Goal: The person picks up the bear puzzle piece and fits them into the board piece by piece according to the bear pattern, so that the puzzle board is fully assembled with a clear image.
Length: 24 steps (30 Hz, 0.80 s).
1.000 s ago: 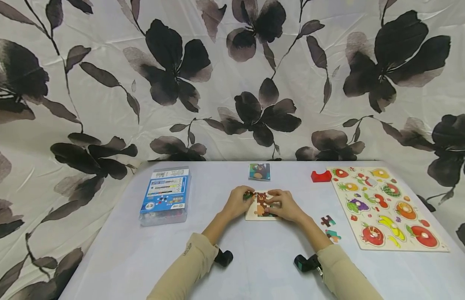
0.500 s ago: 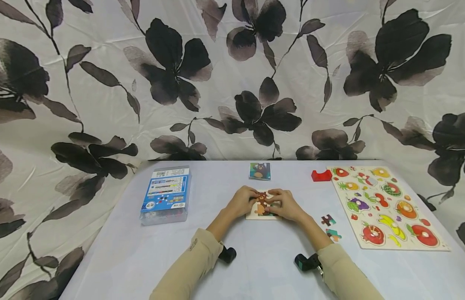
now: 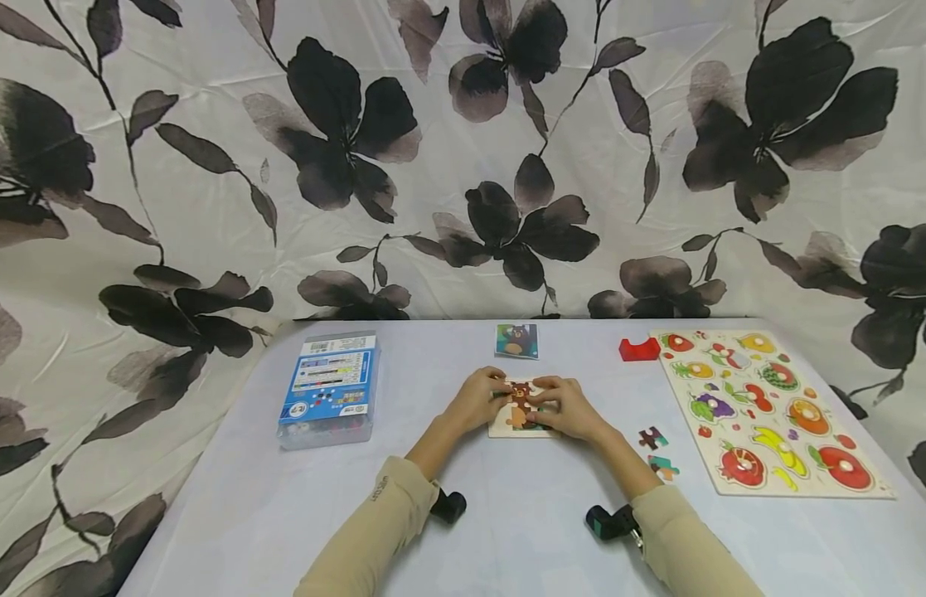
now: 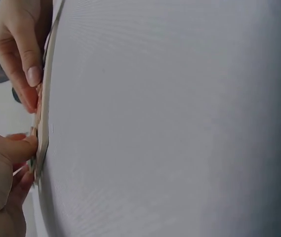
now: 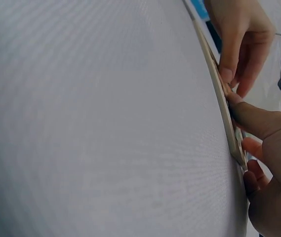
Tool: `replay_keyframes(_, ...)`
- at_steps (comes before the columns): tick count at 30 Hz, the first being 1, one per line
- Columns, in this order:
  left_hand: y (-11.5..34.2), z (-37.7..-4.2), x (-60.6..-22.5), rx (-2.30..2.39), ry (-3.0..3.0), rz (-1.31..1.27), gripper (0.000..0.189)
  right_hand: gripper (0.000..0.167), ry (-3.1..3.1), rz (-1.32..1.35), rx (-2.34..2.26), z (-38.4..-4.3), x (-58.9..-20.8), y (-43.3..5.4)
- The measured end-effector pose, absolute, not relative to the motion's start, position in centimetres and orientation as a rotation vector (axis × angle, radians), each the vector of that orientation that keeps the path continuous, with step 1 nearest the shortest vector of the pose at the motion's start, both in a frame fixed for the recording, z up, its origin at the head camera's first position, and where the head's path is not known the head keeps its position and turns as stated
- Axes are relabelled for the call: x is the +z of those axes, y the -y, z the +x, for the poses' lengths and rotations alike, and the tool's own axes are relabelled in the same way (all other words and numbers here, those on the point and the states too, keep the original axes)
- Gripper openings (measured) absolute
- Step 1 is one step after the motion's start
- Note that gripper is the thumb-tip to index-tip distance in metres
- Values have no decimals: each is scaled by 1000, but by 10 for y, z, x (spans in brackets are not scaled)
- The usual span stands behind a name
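Note:
A small wooden jigsaw board (image 3: 501, 432) with a brown bear picture (image 3: 520, 394) lies on the table between both hands. My left hand (image 3: 477, 400) is at its left side; in the left wrist view, thumb and fingers pinch a thin puzzle piece (image 4: 32, 162) with a green edge, right at the board. The fingers cover most of that piece. My right hand (image 3: 570, 408) holds the board's right side, its thumb (image 5: 235, 98) on the picture and the other fingers bent at the edge. Two loose puzzle pieces, one dark (image 3: 652, 439) and one teal (image 3: 663, 468), lie right of the board.
A bear picture card (image 3: 517, 341) lies behind the board. To the right are a red notched block (image 3: 639, 351) and a large fruit puzzle board (image 3: 739, 431). A clear plastic case with a blue label (image 3: 329, 390) lies left. Floral cloth (image 3: 433, 166) hangs behind the table.
My left hand shifts slightly right over the bear picture, then slightly back left. The green piece at its fingertips, visible earlier, is now covered in the head view. My right hand stays put.

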<state>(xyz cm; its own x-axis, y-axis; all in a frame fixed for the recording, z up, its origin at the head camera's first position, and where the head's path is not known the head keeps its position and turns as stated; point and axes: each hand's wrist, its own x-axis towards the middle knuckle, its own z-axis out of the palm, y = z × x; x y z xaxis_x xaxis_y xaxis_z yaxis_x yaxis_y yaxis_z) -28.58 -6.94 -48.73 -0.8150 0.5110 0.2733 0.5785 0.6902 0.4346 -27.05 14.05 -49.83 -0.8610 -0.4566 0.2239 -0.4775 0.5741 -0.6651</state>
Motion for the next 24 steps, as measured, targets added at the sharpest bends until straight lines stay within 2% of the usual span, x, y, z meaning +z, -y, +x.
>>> replay_keyframes(7, 74, -286, -491, -984, 2695, -696, 28, 30, 2761, 828, 1188, -270, -498, -140)
replay_keyframes(24, 71, -280, -487, -730, 2767, -953, 12, 31, 2745, 846, 1174, -271, -499, -140)
